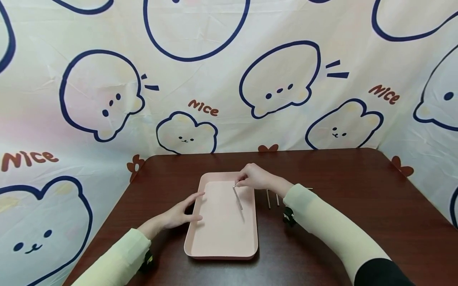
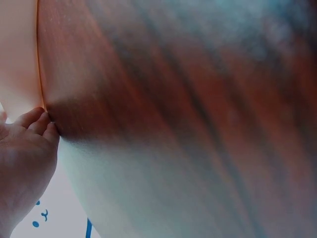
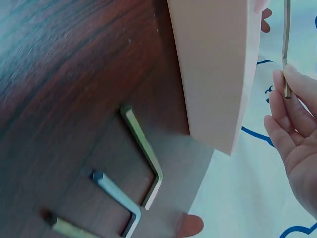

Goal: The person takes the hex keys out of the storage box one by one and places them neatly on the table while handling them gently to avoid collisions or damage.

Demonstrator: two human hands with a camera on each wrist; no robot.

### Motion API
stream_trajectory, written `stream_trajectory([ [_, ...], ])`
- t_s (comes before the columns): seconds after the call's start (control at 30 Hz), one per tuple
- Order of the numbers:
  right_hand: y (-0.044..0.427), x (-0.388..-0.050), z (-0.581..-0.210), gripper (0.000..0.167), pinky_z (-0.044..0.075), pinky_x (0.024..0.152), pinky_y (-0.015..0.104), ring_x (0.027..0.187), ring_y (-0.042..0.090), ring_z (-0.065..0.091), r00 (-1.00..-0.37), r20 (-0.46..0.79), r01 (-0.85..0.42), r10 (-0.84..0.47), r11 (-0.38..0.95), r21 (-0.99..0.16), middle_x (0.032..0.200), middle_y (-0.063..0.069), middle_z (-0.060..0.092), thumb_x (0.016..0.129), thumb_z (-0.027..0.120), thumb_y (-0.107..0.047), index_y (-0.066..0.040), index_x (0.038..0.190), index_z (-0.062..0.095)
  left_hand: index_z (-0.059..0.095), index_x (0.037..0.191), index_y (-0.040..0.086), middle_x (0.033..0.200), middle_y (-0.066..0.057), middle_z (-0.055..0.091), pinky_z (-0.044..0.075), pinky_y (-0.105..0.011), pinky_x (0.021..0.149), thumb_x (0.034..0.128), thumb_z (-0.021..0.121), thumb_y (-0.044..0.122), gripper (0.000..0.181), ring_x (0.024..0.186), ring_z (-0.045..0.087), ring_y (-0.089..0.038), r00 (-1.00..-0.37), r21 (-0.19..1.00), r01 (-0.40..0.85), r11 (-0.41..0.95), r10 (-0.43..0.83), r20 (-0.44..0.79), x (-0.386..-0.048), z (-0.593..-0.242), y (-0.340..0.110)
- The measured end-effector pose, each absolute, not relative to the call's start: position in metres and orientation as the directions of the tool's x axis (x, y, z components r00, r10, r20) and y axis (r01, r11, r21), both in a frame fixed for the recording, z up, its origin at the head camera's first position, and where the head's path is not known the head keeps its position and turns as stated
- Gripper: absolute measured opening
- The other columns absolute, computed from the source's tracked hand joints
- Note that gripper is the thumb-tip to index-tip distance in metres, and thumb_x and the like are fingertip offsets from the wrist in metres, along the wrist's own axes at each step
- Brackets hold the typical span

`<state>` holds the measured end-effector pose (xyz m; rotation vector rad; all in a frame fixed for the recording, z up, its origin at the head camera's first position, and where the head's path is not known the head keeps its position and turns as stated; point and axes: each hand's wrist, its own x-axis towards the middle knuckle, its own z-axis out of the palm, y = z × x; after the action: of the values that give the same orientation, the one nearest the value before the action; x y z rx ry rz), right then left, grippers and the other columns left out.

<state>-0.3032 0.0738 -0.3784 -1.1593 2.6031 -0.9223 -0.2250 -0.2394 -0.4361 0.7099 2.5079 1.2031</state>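
Observation:
A hex key (image 1: 237, 199) with a bent short end is pinched between the thumb and fingers of my right hand (image 1: 255, 177). Its long arm slants down over the far right part of a pink rectangular tray (image 1: 222, 238). My left hand (image 1: 176, 215) holds the tray's left side, thumb and index finger over the rim. In the left wrist view, other fingers (image 2: 39, 121) lie against the tray's outer wall. Three more hex keys lie on the table right of the tray: one brassy key (image 3: 143, 146), one silvery key (image 3: 117, 192), and a third key (image 3: 74, 228) cut by the frame edge.
The dark brown wooden table (image 1: 322, 171) bears the tray and the loose keys. Behind and beside it hangs a pale cloth (image 1: 222, 79) printed with cartoon bears. My right forearm partly covers the loose keys in the head view.

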Motion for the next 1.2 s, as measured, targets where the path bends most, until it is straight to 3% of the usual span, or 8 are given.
stream_trajectory([
  [0.2, 0.087, -0.302, -0.374, 0.009, 0.039, 0.060, 0.025, 0.066, 0.010, 0.048, -0.696, 0.108, -0.618, -0.710, 0.516, -0.593, 0.079, 0.004, 0.069, 0.091, 0.069, -0.010, -0.007, 0.087, 0.076, 0.030, 0.150, 0.005, 0.151, -0.024, 0.030, 0.017, -0.058, 0.109, 0.0882, 0.073, 0.018, 0.077, 0.140, 0.023, -0.040, -0.845, 0.786, 0.308, 0.536, 0.534, -0.034, -0.224, -0.436, -0.240],
  [0.43, 0.107, -0.300, -0.368, 0.007, 0.046, 0.064, 0.027, 0.072, 0.012, 0.055, -0.738, 0.095, -0.578, -0.668, 0.554, -0.600, 0.085, -0.006, 0.070, 0.090, 0.070, -0.013, -0.013, 0.092, 0.077, 0.030, 0.150, 0.004, 0.151, -0.025, 0.030, 0.016, -0.058, 0.109, 0.0879, 0.074, 0.017, 0.077, 0.140, 0.023, -0.040, -0.840, 0.790, 0.311, 0.528, 0.541, -0.031, -0.225, -0.437, -0.239],
  [0.6, 0.122, -0.300, -0.366, 0.007, 0.049, 0.070, 0.028, 0.077, 0.012, 0.058, -0.750, 0.105, -0.573, -0.653, 0.562, -0.597, 0.088, -0.006, 0.070, 0.091, 0.070, -0.013, -0.014, 0.092, 0.077, 0.030, 0.150, 0.006, 0.151, -0.025, 0.030, 0.017, -0.058, 0.109, 0.0876, 0.074, 0.018, 0.077, 0.140, 0.023, -0.040, -0.843, 0.788, 0.304, 0.536, 0.537, -0.040, -0.226, -0.437, -0.239],
  [0.87, 0.147, -0.297, -0.362, 0.009, 0.048, 0.069, 0.032, 0.074, 0.013, 0.056, -0.769, 0.098, -0.556, -0.632, 0.585, -0.591, 0.087, -0.004, 0.070, 0.092, 0.069, -0.014, -0.007, 0.090, 0.075, 0.030, 0.150, 0.006, 0.151, -0.025, 0.030, 0.017, -0.058, 0.109, 0.0876, 0.074, 0.018, 0.077, 0.140, 0.023, -0.039, -0.842, 0.783, 0.313, 0.538, 0.538, -0.034, -0.227, -0.437, -0.238],
  [1.2, 0.176, -0.292, -0.363, 0.009, 0.049, 0.069, 0.032, 0.073, 0.013, 0.057, -0.789, 0.095, -0.537, -0.607, 0.605, -0.588, 0.087, -0.001, 0.071, 0.092, 0.069, -0.014, -0.008, 0.089, 0.075, 0.030, 0.150, 0.006, 0.151, -0.025, 0.030, 0.016, -0.058, 0.109, 0.0877, 0.074, 0.018, 0.078, 0.140, 0.023, -0.039, -0.845, 0.784, 0.301, 0.543, 0.532, -0.044, -0.225, -0.435, -0.239],
])
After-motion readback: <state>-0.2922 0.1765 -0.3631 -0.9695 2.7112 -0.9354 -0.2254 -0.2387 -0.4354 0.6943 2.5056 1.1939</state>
